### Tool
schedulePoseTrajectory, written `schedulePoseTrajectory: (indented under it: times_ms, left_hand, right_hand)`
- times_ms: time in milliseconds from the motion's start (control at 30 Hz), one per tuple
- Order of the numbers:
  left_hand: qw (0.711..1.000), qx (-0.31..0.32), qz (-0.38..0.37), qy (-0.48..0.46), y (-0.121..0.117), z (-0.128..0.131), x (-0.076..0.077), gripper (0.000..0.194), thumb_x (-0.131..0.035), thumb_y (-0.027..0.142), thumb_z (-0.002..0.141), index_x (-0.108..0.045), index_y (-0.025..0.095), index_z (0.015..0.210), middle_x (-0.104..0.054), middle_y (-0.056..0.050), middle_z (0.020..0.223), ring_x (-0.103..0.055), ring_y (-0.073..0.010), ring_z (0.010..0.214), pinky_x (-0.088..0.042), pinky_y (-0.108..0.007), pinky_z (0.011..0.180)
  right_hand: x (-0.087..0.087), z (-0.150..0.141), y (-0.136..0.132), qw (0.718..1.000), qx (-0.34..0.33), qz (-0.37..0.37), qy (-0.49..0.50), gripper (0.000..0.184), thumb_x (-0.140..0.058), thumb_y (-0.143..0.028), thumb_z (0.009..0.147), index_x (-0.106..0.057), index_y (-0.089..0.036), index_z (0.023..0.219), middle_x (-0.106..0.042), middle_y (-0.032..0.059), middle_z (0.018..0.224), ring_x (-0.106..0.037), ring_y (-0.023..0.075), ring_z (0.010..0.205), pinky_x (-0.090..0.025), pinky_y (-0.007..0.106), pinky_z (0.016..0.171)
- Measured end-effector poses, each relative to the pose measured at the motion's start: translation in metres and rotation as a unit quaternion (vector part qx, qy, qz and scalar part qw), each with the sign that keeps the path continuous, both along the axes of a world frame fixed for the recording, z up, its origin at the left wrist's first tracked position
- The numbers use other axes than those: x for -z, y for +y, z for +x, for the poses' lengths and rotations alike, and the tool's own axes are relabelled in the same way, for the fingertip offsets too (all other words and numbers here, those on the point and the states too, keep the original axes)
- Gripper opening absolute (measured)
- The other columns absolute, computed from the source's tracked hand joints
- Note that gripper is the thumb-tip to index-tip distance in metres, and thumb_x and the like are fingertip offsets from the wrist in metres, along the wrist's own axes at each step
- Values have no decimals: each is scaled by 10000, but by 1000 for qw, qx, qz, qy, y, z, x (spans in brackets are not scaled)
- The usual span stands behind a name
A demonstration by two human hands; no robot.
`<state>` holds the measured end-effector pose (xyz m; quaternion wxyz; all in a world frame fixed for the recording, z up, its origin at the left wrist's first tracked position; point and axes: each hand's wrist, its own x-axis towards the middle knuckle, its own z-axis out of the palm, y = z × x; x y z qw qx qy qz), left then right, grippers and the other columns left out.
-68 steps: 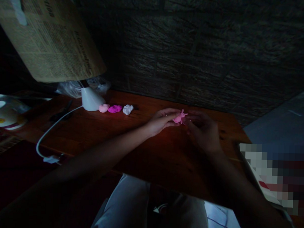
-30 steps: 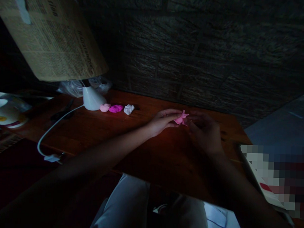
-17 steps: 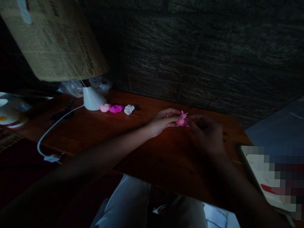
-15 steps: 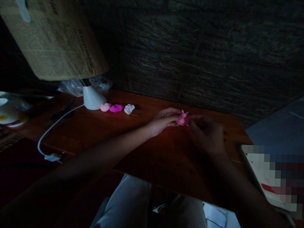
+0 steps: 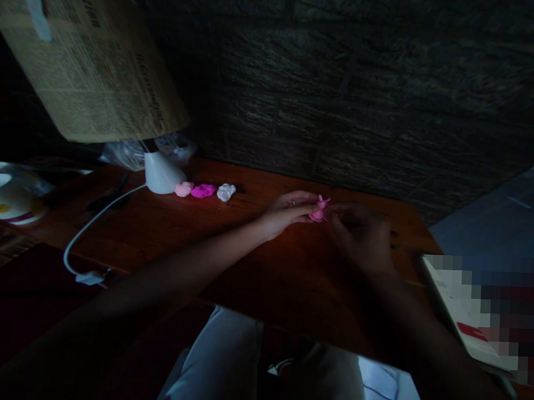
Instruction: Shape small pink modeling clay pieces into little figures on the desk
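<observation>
A small pink clay figure (image 5: 319, 210) with two ear-like points on top is held above the wooden table. My left hand (image 5: 286, 213) is closed on its left side, thumb in front and fingers behind; a ring shows on one finger. On the figure's right side, my right hand (image 5: 362, 229) is pinched at its edge, the fingertips dark and partly hidden. Farther left on the table lie three lumps of clay: a light pink lump (image 5: 184, 189), a magenta lump (image 5: 203, 190) and a white lump (image 5: 226, 192).
A lamp with a newsprint shade (image 5: 109, 72) and white base (image 5: 161, 173) stands at the left, its white cable (image 5: 79, 234) running over the front edge. Behind it sits a clear plastic bag (image 5: 124, 153). A white cup (image 5: 4, 194) is far left. Dark stone wall (image 5: 280, 78) rises behind.
The fingertips of my right hand have shifted slightly at the figure's side. My left hand keeps its hold; the view has moved a little.
</observation>
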<state>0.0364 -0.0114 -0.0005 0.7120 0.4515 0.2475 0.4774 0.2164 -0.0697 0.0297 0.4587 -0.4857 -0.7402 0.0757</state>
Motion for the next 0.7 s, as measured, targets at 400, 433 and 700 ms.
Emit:
schedulePoseTrajectory:
  times_ms: [400, 433, 700]
  left_hand:
    - [1000, 2, 9, 13, 1, 1, 2, 338, -900, 253, 683, -776, 166, 985, -776, -67, 1051, -721, -144, 874, -568, -311, 854]
    - [1000, 1, 10, 14, 0, 1, 2, 327, -893, 251, 690, -774, 165, 982, -775, -65, 1046, -721, -142, 866, -568, -306, 845]
    - [1000, -3, 20, 10, 0, 1, 0, 290, -879, 219, 687, -768, 168, 950, -775, -41, 996, -716, -129, 838, -569, -288, 801]
  right_hand:
    - [-2, 1, 2, 997, -6, 50, -51, 120, -642, -284, 921, -762, -280, 923, -802, 40, 893, -710, 211, 674, -576, 376, 675]
    - [-2, 1, 2, 997, -5, 54, -50, 119, -643, -288, 925, -762, -279, 932, -801, 43, 894, -711, 212, 678, -576, 376, 673]
    - [-3, 0, 1, 997, -13, 52, -47, 106, -654, -254, 910, -758, -268, 898, -794, 42, 877, -691, 204, 644, -569, 376, 659]
